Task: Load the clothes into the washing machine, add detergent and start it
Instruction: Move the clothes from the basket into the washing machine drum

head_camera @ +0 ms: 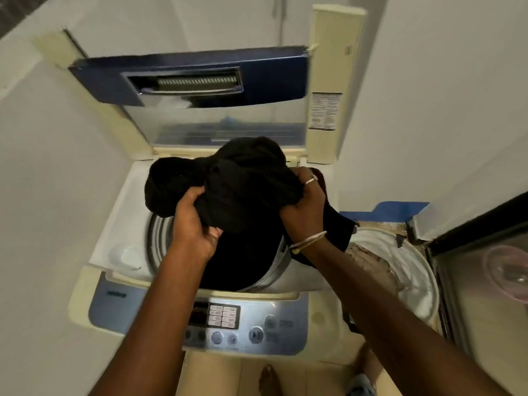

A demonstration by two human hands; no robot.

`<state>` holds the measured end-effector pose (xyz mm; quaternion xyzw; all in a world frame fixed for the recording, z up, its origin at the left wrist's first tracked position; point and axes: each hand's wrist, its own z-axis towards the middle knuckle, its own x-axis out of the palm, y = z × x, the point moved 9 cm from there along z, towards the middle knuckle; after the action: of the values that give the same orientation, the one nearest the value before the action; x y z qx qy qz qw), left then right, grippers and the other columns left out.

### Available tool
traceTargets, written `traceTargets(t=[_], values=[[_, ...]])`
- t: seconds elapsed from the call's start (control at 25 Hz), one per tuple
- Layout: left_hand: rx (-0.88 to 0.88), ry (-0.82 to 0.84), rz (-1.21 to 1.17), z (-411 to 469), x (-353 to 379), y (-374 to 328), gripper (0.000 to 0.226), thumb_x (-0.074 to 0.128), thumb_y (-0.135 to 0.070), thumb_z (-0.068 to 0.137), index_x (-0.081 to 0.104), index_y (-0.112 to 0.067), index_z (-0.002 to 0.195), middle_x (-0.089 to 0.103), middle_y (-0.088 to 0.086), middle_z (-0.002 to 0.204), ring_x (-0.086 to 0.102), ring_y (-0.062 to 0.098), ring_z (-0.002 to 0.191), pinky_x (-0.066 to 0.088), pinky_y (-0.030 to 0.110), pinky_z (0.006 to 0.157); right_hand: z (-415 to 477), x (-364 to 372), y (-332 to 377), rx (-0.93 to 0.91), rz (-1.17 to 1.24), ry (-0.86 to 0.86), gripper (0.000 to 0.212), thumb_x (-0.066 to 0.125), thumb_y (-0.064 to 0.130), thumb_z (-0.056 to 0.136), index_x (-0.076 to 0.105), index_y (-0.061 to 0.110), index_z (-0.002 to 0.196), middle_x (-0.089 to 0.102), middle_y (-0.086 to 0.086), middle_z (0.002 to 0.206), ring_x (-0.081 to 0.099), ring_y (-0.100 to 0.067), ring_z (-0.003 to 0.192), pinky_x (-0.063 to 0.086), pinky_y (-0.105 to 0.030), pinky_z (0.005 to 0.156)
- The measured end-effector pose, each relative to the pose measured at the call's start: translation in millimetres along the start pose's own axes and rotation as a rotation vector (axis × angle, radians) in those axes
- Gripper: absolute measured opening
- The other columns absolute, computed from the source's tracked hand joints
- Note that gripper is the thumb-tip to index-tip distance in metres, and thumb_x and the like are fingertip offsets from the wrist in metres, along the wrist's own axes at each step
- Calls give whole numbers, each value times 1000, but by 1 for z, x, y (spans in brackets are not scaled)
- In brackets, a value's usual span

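A bundle of black clothes (228, 184) hangs over the open drum of a white top-loading washing machine (120, 201). My left hand (194, 224) grips the bundle from below on its near left side. My right hand (307, 201), with a ring and a wrist bangle, grips its right side. Part of the dark fabric trails down into the drum and over the right rim. The steel drum rim (160, 238) shows at the left. The lid (200, 78) stands folded upright at the back. The blue control panel (245, 324) with buttons lies at the front.
White walls close in on the left and behind. A round basket (411, 270) with light-coloured laundry stands right of the machine. A dark-framed reflective cabinet door (480, 275) is at the far right. Blue tape (394, 211) marks the wall behind the basket. My bare foot (267, 378) is on the tiled floor.
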<state>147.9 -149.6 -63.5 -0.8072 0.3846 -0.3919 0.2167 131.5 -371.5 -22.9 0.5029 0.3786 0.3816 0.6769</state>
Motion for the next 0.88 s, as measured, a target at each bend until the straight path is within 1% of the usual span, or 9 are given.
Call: traceTargets(t=[0.08,0.16,0.24,0.32,0.44,0.52,0.64,0.8,0.88], values=[[-67,-95,48,19,-41,5,40,58,-30,94,63,-15,130,66,11,130,70,25,97,60,36,64,1,57,-17,56,42,44,7,63,10,88,57,8,90,62,-7,82,61,-26,79,52,-34,75],[-215,-182,180,34,-79,22,47,55,-40,95,56,-16,135,59,15,136,59,36,117,56,54,81,3,97,-67,241,-74,132,11,61,9,87,62,8,98,66,-7,90,63,-25,86,48,-32,80],[-370,-194,326,41,-100,39,56,55,-46,93,48,-16,139,51,16,135,43,45,131,35,69,100,-4,125,-114,493,-255,355,50,71,11,81,55,9,128,63,-14,120,59,-31,113,46,-34,96],[-375,-205,460,43,-109,39,54,59,-42,92,49,-16,138,52,17,133,48,43,124,36,65,100,-18,136,-144,688,-330,532,83,77,14,79,33,11,149,51,-15,138,51,-35,126,44,-36,103],[-135,-265,631,45,-101,23,17,61,-29,93,64,-14,101,64,8,94,61,24,84,49,33,69,-19,127,-149,701,-336,509,71,74,23,85,38,13,146,55,-13,135,57,-30,120,45,-30,95],[70,-257,707,44,-74,20,13,59,-25,93,65,-17,85,65,2,81,63,20,76,50,30,64,-15,116,-136,644,-268,442,58,71,26,88,47,13,138,62,-12,127,60,-26,115,47,-31,97],[371,-174,788,38,-11,28,12,56,-30,89,67,-29,91,72,-6,90,69,13,87,58,37,80,-4,82,-106,472,-195,317,40,67,24,90,56,16,127,71,0,102,67,-16,98,53,-36,95],[678,-9,809,-1,97,60,9,55,-21,99,63,-20,101,69,-4,90,66,7,84,53,20,78,6,-10,-63,268,-16,49,20,63,17,93,62,18,112,64,12,75,63,-1,71,54,-23,71],[772,54,809,-27,146,86,12,55,-23,100,62,-16,106,67,-5,94,65,4,87,53,18,79,8,-65,-53,198,45,-91,11,62,16,94,64,15,106,66,7,78,65,-6,74,55,-26,68]])
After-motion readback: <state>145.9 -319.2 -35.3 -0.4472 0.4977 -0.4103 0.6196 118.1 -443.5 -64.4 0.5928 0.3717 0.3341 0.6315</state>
